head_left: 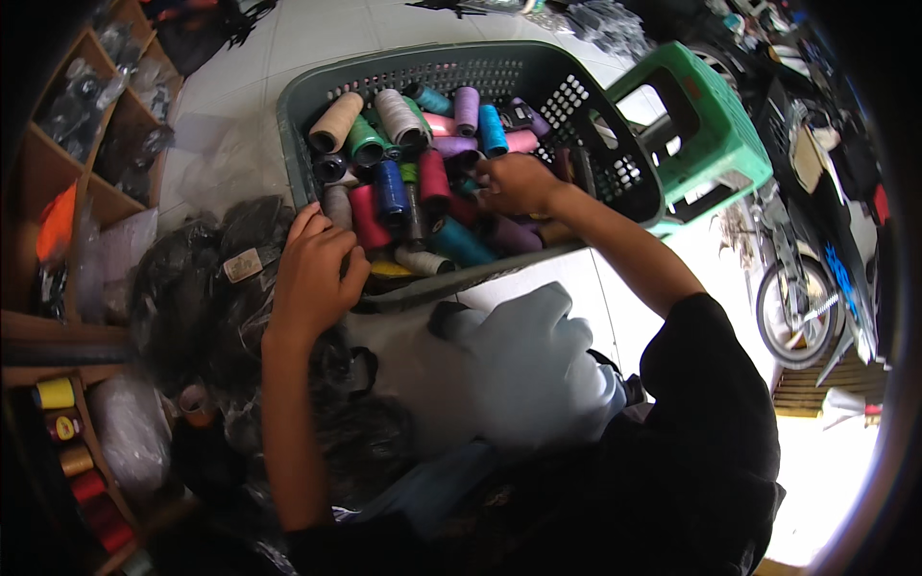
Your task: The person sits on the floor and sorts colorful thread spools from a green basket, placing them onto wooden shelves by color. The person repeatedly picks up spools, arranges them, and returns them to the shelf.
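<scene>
"Right arm (634, 252) stretched, right hand (519, 184) curled among the wound thread cones (392, 192) inside that perforated plastic basket (442, 51)!"
"Left hand (319, 274) bends at its rim (291, 144); whether either hand's fingers (309, 223) grip, I can't tell."

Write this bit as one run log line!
left hand: at dark basket, near-left corner | right hand: among thread spools, grip unclear | green stool: beside basket

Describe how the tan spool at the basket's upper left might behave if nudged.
The tan spool would probably roll, being round, though the green spool beside it might block it. Its hollow-looking end suggests it may be light.
</scene>
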Demonstrator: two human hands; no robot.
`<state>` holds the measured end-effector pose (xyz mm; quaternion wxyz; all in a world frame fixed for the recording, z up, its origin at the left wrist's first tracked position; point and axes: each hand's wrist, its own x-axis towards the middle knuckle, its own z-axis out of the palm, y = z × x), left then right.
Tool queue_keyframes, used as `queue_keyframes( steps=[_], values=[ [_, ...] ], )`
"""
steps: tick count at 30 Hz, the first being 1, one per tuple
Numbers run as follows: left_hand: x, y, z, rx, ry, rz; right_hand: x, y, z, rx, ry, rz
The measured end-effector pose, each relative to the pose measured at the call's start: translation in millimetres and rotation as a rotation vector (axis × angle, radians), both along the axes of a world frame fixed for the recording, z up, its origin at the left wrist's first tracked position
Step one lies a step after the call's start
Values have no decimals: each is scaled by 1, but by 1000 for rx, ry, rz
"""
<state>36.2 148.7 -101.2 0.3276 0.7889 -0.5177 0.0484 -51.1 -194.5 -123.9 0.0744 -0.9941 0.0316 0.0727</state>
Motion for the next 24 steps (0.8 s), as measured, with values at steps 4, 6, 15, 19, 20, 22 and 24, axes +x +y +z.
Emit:
queue_keyframes(
  steps=[4, 6, 15, 19, 20, 22, 24],
  values=[
    [-6, -7, 6, 5, 16, 38, 9, -79, 25, -98, -87, -61],
    [-7, -11, 12, 45, 15, 48, 20, -139, 21, -209, -133, -68],
    [9, -66, 40, 488, 87, 213, 37, -169, -58, -227, -144, -31],
    [43, -142, 40, 460, 34, 95, 41, -168, -39, -233, -57, -74],
    [51, -162, 38, 440, 4, 66, 41, -163, -34, -228, -27, -85],
    [66, -191, 35, 466, 46, 33, 41, -159, -20, -200, 12, -58],
    [82, -213, 11, 392, -174, -3, 40, -166, -27, -137, -54, -34]
  ],
)
